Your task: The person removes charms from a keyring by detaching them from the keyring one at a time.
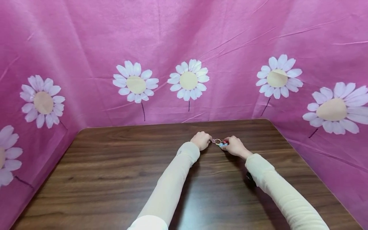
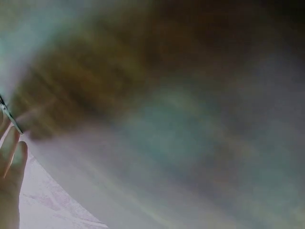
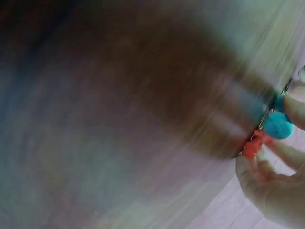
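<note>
Looking through the head view first, the keyring (image 1: 217, 144) is over the far part of the counter (image 1: 120, 179), right of the middle, between the two hands. The right grip (image 1: 236, 147) pinches its red piece (image 1: 225, 141) and blue piece (image 1: 223, 145), while the left grip (image 1: 202, 140) is up against the other side of the metal loop (can't tell if it's actually pinching anything). Both arms are in pale sleeves (image 1: 169, 188), and there's a pink cloth (image 1: 230, 28) with big white daisies (image 1: 188, 80) behind.

Left wrist view is mostly blur tbh. Fingers at the left edge meet a thin dark strip (image 2: 11, 116), no idea what.

Right wrist view's better: fingertips on the red piece, another finger against the blue one, both pieces side by side.
</note>
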